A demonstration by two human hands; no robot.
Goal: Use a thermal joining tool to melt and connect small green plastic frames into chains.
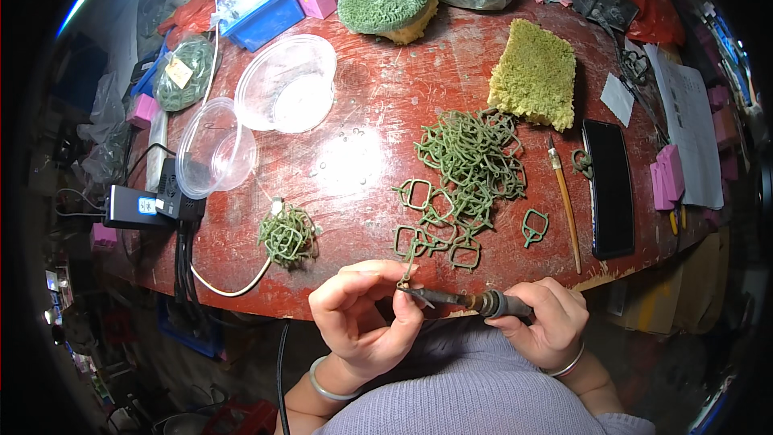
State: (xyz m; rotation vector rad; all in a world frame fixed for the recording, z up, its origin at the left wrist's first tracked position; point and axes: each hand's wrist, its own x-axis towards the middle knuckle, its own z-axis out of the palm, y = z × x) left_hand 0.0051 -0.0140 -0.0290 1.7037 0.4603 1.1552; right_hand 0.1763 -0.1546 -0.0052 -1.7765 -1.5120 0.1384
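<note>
Near the table's front edge, my left hand point(366, 318) pinches a small green loop-shaped piece point(410, 262) between thumb and fingers. My right hand point(547, 318) is wrapped round the dark handle of what looks like a soldering iron point(459, 299). Its thin metal tip points left and meets the piece at my left fingertips; whether they touch is hard to tell. Beyond my hands lies a tangled heap of green square-looped pieces point(475, 165). A single green loop point(534, 227) rests apart, right of the heap. A smaller green bundle point(287, 235) sits to the left.
Two clear plastic tubs point(193, 157) stand at the left, by a black adapter point(179, 193) and white cable. A yellow sponge block point(533, 72), a wooden-handled tool point(566, 209) and a phone point(609, 189) lie at the right. Farther back are a green-topped sponge point(385, 4) and a blue bin point(262, 20).
</note>
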